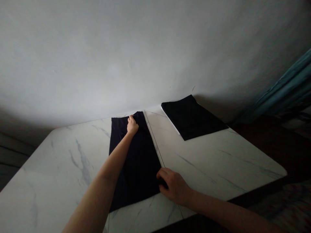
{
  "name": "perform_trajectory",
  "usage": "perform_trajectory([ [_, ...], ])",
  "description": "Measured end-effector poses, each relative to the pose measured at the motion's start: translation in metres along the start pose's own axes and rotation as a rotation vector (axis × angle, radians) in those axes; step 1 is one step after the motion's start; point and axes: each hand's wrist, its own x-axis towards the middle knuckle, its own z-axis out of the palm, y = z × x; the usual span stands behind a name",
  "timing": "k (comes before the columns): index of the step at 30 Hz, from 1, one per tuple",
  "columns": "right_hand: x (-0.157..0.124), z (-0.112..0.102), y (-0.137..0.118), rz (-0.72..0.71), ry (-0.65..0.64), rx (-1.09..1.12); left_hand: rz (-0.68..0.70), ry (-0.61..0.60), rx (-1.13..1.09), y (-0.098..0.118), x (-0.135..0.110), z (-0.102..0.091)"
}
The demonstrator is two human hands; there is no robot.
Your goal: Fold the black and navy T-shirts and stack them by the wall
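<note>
A dark navy garment (141, 161), folded into a long rectangle, lies flat on the marble-patterned table (77, 181). Near its far edge, my left hand (132, 125) is closed with the fingers bunched on the cloth, which is slightly wrinkled there. My right hand (173, 186) has its fingers curled around the garment's right edge, close to the near corner. The exact kind of garment cannot be made out. Farther right lies a folded black cloth (194, 118) with a white strip along its left side; neither hand touches it.
A pale wall (121, 58) rises directly behind the table. Teal fabric (279, 87) hangs at the right, beyond the table's edge. A thin seam runs across the tabletop beside the navy garment. Patterned cloth (286, 204) shows dimly at the lower right.
</note>
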Motion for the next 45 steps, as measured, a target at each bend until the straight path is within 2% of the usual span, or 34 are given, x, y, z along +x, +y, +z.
perform_trajectory([
  [9,-0.003,-0.007,0.009,-0.2,-0.081,-0.125,0.059,0.045,0.015,-0.01,0.007,-0.004],
  [14,0.0,-0.016,0.008,-0.221,-0.145,-0.12,0.064,0.068,0.032,-0.009,0.003,-0.011],
  [17,0.009,-0.029,0.007,-0.232,-0.189,-0.071,0.073,0.14,0.128,-0.003,-0.006,-0.017],
  [19,0.021,-0.039,0.007,-0.202,-0.149,-0.068,0.141,0.191,0.231,0.001,-0.018,-0.022],
  [20,0.03,-0.044,0.008,-0.174,-0.111,-0.079,0.211,0.178,0.273,0.002,-0.026,-0.024],
  [21,0.041,-0.049,0.01,-0.14,-0.068,-0.099,0.299,0.127,0.297,0.002,-0.035,-0.027],
  [24,0.087,-0.058,0.021,-0.032,0.029,-0.203,0.566,-0.132,0.32,-0.003,-0.063,-0.033],
  [26,0.124,-0.058,0.032,0.011,0.078,-0.282,0.659,-0.213,0.342,-0.01,-0.079,-0.036],
  [29,0.174,-0.049,0.046,-0.009,0.141,-0.362,0.726,-0.159,0.414,-0.019,-0.09,-0.038],
  [31,0.195,-0.04,0.053,-0.014,0.128,-0.393,0.778,-0.12,0.453,-0.022,-0.09,-0.037],
  [34,0.208,-0.025,0.062,-0.001,0.089,-0.399,0.89,-0.125,0.497,-0.021,-0.084,-0.033],
  [39,0.206,-0.015,0.075,-0.013,0.112,-0.391,1.06,-0.143,0.548,-0.017,-0.085,-0.021],
  [45,0.208,-0.013,0.084,-0.026,0.138,-0.367,1.097,-0.109,0.481,-0.027,-0.085,-0.019],
])
